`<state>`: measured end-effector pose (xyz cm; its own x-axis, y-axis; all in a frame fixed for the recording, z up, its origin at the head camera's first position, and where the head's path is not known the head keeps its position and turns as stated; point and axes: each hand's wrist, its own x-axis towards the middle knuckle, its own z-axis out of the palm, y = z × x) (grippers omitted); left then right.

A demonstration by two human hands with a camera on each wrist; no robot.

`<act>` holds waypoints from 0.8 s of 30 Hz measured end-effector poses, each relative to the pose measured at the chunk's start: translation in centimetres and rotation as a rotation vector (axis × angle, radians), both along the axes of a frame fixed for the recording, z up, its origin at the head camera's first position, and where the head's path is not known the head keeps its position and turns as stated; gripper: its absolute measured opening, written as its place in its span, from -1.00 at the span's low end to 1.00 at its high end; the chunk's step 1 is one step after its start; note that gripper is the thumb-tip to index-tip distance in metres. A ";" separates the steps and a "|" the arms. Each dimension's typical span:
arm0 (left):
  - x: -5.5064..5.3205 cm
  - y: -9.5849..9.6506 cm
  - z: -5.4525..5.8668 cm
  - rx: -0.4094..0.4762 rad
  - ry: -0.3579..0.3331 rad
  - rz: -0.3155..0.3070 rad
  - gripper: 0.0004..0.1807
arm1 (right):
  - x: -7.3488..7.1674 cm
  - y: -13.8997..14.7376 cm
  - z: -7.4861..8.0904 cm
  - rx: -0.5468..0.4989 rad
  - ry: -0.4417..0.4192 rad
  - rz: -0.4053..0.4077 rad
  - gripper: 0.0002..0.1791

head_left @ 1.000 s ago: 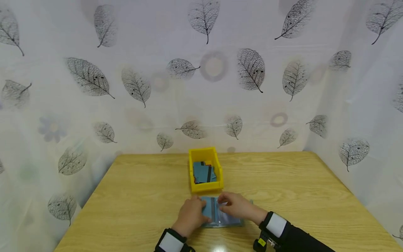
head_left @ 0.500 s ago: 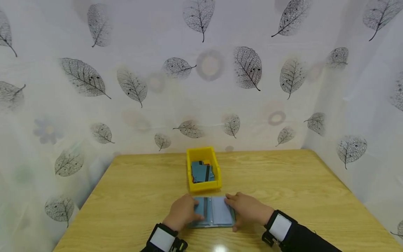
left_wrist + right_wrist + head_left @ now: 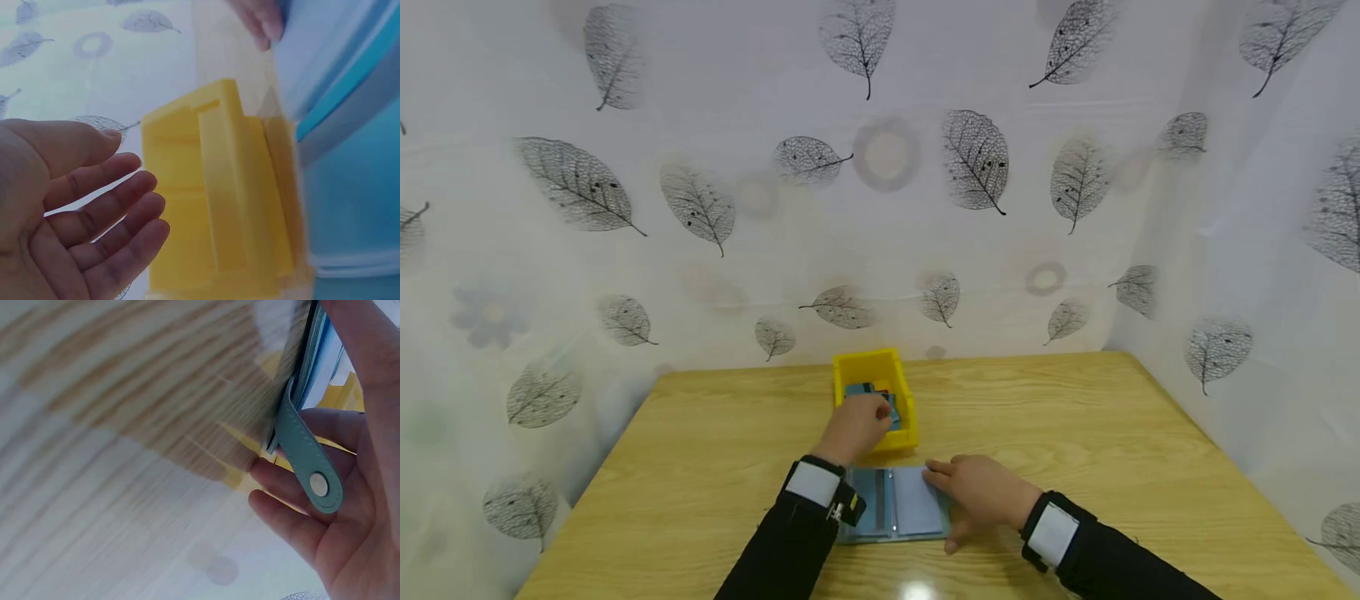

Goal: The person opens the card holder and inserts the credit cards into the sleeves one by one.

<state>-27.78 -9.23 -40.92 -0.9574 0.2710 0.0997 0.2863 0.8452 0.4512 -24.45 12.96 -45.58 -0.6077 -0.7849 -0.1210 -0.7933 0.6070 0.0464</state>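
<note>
My left hand [image 3: 856,427] is over the yellow bin [image 3: 912,417] in the head view, covering part of the blue cards [image 3: 859,389] inside. In the left wrist view its fingers [image 3: 119,206] are relaxed and apart beside the bin, with nothing between them. Below it an open card holder [image 3: 917,500] lies flat, a blue card with a dark stripe [image 3: 871,500] in its left page and a pale right page. My right hand [image 3: 988,492] rests at the holder's right edge. A green snap strap [image 3: 306,450] hangs off that edge across its fingers.
The wooden table [image 3: 700,467] extends on both sides of the holder. Behind it hangs a white curtain [image 3: 737,275] with a leaf print, which also runs along the left and right sides.
My left hand has left the holder's left page and moved forward over the bin. My right hand has shifted from over the right page to its outer edge, and that page now looks pale.
</note>
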 end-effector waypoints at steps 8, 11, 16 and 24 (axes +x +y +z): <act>-3.2 1.8 -0.8 -0.156 -0.137 0.035 -0.83 | 0.1 0.1 0.1 -0.015 -0.011 0.005 0.10; -3.8 2.0 -1.8 -0.193 -0.133 0.092 -0.89 | 0.2 0.0 0.2 -0.014 -0.037 0.002 0.09; -4.1 2.3 -3.0 -0.221 -0.098 0.155 -0.76 | 0.2 -0.1 0.0 -0.030 -0.057 0.005 0.08; -4.7 3.3 -4.2 -0.250 0.043 0.289 -0.83 | 0.1 0.2 -0.2 -0.060 -0.070 -0.014 0.08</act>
